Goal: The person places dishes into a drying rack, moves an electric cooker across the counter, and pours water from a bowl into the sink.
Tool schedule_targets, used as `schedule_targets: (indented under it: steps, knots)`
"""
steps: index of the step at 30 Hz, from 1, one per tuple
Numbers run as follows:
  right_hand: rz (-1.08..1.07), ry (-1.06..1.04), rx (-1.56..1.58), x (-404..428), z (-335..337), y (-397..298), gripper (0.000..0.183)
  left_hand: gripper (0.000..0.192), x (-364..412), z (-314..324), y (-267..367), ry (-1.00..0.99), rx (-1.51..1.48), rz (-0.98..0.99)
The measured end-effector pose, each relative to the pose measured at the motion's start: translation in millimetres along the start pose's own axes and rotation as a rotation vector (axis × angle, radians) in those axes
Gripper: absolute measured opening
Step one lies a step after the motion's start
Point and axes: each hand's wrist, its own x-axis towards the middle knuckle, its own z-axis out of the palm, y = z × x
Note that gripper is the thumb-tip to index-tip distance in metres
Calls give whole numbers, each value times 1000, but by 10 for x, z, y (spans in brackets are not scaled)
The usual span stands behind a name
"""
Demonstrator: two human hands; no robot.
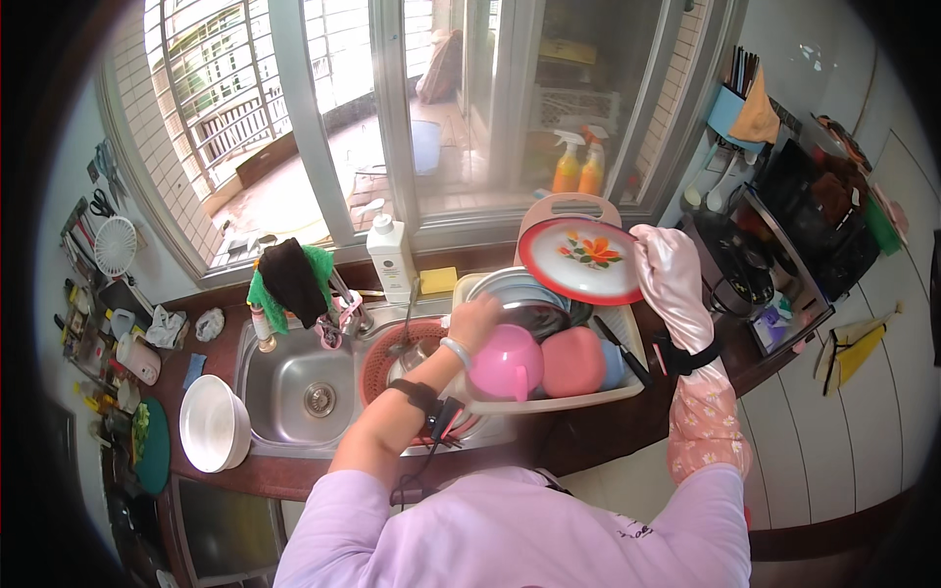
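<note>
My right hand (656,246), in a pale pink glove, grips the right rim of a red-edged enamel plate (581,275) with a flower pattern, held tilted above a cream dish rack (625,395). My bare left hand (474,322) is over the rack's left side, near the stacked plates (514,283); its fingertips are blurred, so its hold cannot be told. In the rack lie a pink plastic bowl (503,360), a coral bowl (575,360) and a black-handled knife (623,351). Behind the plate stands a light pink board with a handle slot (573,200).
A red colander (373,360) holding dishes sits in the right sink basin, left of the rack. Further left are the left basin (294,389) and a white bowl (213,425). A white pump bottle (391,257) and yellow sponge (439,280) stand behind.
</note>
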Motion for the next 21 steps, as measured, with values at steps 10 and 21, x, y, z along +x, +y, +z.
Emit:
schedule_targets:
  steps: [10, 21]
  knots:
    - [-153, -273, 125, 51, 379, -349, 6, 15, -164, -160, 143, 79, -65, 97]
    - [-261, -500, 194, -171, 954, -525, 3, 9, -243, -216, 209, 80, -15, 144]
